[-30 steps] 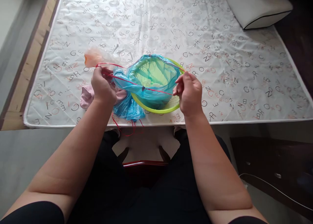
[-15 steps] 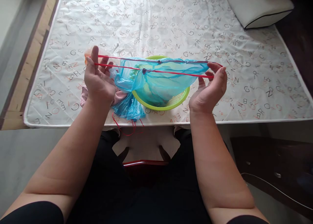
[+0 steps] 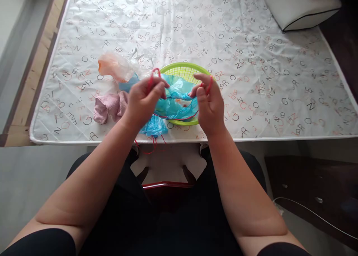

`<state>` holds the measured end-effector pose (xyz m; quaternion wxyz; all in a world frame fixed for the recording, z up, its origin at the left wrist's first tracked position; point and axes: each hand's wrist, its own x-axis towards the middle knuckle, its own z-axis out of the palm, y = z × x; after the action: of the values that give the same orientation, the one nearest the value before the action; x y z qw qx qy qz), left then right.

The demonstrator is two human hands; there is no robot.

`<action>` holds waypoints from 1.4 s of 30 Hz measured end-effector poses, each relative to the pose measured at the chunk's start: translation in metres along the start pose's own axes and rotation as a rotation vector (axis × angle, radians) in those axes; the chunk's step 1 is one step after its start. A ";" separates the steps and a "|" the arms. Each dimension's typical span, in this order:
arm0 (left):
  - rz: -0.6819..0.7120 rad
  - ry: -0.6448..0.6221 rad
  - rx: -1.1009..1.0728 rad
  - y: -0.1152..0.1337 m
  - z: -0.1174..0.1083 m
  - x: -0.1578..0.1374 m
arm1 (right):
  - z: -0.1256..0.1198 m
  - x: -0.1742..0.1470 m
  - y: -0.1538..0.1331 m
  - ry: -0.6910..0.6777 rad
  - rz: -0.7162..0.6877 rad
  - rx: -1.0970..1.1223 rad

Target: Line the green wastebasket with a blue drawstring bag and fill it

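Note:
Both hands are over a blue plastic bag [image 3: 179, 108] that sits in a green basket [image 3: 181, 65] near the mattress edge. My left hand [image 3: 147, 97] is closed on a red drawstring [image 3: 156, 71], which loops above its fingers. My right hand [image 3: 208, 103] is closed on the drawstring's other end, with a red loop around a finger. The bag's mouth faces up between them, its rim edged by the red string. Something pale and reddish shows inside the bag, too unclear to name.
Left of the basket lie a pink cloth [image 3: 107, 106] and a clear and orange plastic bag [image 3: 116, 67]. Another gathered blue bag [image 3: 154, 127] hangs its red strings over the edge of the mattress [image 3: 265, 110]. A white cushion [image 3: 302, 9] is at the far right.
My hands have come inward, close together over the basket. The drawstring, stretched taut and wide before, is now slack, and the bag has sunk lower with its mouth open.

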<state>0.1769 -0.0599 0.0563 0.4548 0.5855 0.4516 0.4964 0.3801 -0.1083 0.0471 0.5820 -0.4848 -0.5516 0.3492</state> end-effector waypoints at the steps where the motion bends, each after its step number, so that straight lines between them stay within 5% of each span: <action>1: -0.040 -0.064 0.030 0.002 0.004 -0.003 | 0.002 -0.001 0.003 -0.044 -0.007 -0.068; 6: -0.058 -0.219 0.168 0.002 0.015 -0.009 | 0.012 0.000 0.024 -0.243 -0.165 -0.405; 13: -0.091 -0.312 0.317 -0.003 0.014 -0.004 | 0.015 0.000 0.030 -0.312 -0.198 -0.597; 20: -0.179 0.000 -0.131 -0.011 0.007 0.014 | 0.001 0.000 0.021 -0.253 -0.049 -0.502; 25: -0.037 0.206 -0.455 -0.024 -0.011 0.035 | -0.009 0.007 0.020 -0.347 -0.001 -0.715; 29: -0.022 0.097 -0.434 -0.027 -0.022 0.037 | -0.009 0.011 0.019 -0.510 0.057 -0.907; 35: -0.115 -0.033 -0.473 -0.031 -0.034 0.038 | -0.018 0.013 0.033 -0.340 0.154 -1.064; 39: 0.047 -0.142 -0.453 -0.034 -0.031 0.041 | -0.023 0.012 0.033 -0.227 0.017 -1.011; 42: 0.041 -0.177 -0.368 -0.022 -0.018 0.031 | -0.011 0.010 0.023 -0.225 -0.154 -0.916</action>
<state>0.1602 -0.0236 0.0414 0.5817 0.5430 0.2997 0.5263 0.3955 -0.0940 0.0295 0.2691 -0.6082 -0.7429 0.0761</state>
